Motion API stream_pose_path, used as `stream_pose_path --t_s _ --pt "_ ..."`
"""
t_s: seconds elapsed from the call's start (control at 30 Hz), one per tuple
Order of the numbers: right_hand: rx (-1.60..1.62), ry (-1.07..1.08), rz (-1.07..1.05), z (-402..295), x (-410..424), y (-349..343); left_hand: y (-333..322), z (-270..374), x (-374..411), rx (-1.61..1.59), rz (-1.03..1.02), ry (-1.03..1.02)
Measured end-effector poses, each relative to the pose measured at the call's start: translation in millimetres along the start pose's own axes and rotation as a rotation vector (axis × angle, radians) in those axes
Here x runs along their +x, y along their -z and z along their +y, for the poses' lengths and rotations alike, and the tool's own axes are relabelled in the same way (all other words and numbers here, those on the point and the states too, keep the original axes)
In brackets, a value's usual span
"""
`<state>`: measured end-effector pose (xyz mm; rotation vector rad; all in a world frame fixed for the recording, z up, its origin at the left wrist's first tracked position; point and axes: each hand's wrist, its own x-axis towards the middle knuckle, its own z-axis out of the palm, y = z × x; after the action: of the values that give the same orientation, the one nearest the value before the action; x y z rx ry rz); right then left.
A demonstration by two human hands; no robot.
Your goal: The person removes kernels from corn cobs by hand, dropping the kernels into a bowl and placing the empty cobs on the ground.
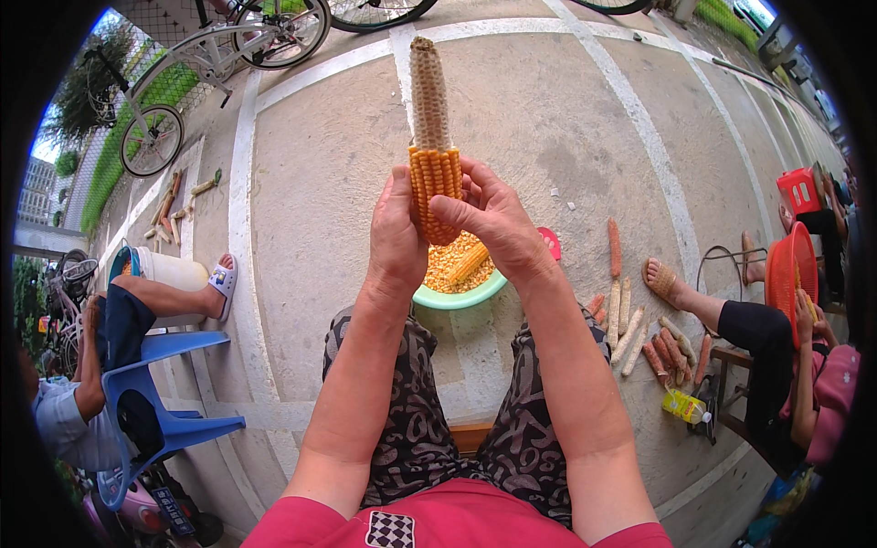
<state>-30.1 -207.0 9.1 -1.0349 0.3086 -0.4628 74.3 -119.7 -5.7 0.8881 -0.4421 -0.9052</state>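
Observation:
Both my hands hold one dried ear of corn [436, 185] over a basin. Its far half is a bare cob [429, 96]; orange kernels still cover the near half. My left hand [397, 236] grips the ear from the left, thumb pointing up along its side. From the right, my right hand [497, 222] holds it, with the thumb laid across the kernels and the fingers behind. Below them, the pale green basin [460, 299] contains loose kernels [442, 266] and another ear of corn [470, 264]. My hands partly hide the basin.
Bare cobs [668, 353] lie on the concrete at right, near a yellow-labelled bottle [685, 407]. A person at right holds corn by a red basket [788, 281]. At left, another person sits on a blue plastic chair [147, 404] beside a white bucket [175, 277]. A bicycle [205, 61] stands beyond.

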Motion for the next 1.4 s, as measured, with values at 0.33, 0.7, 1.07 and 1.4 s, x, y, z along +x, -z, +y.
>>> stream_pose_path --t_s 0.33,0.7,1.07,1.4 --pt "-0.035 -0.011 0.002 -3 -1 -3 -13 6 -3 0.101 0.012 -0.034" --pt "0.146 0.019 0.024 1 2 1 -4 3 0 0.039 0.005 -0.045" --pt "0.132 0.043 0.053 4 3 2 -6 4 -4 0.008 -0.044 0.012" --pt "0.155 0.035 0.042 1 3 2 -7 3 -1 -0.025 -0.005 -0.048"
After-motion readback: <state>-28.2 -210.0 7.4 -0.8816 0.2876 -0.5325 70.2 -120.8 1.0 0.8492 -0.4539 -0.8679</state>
